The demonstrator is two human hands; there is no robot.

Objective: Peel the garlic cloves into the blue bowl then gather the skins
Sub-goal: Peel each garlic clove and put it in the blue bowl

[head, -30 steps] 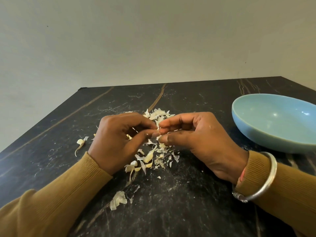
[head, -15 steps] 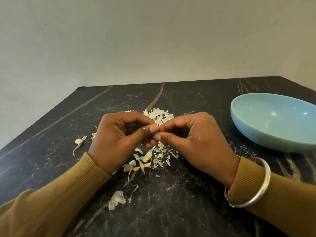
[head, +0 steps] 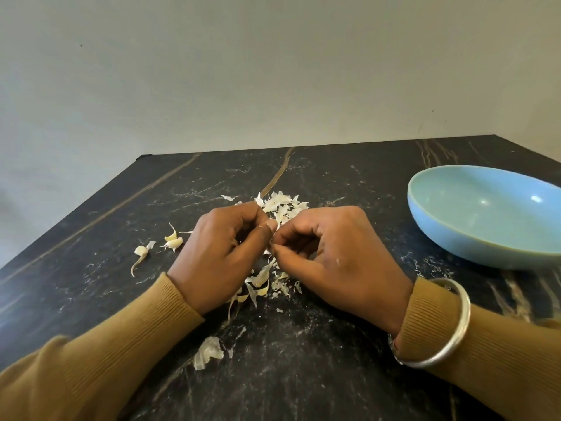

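Peeling mid-step, both hands pinched together over the scraps.
3 spare cloves (head: 173, 242) lie left, in easy reach. Left hand (head: 218, 253) and right hand (head: 337, 256) curl, thumbs and forefingers pinching 1 small piece, probably a clove, hidden by the fingertips. They work over the skins (head: 282, 205), likely so peel drops together. Bowl (head: 485, 238) sits near right; no cloves visible inside.

A head-worn camera looks forward and down across the table (head: 303, 375), close over the hands (head: 218, 253) (head: 340, 262).
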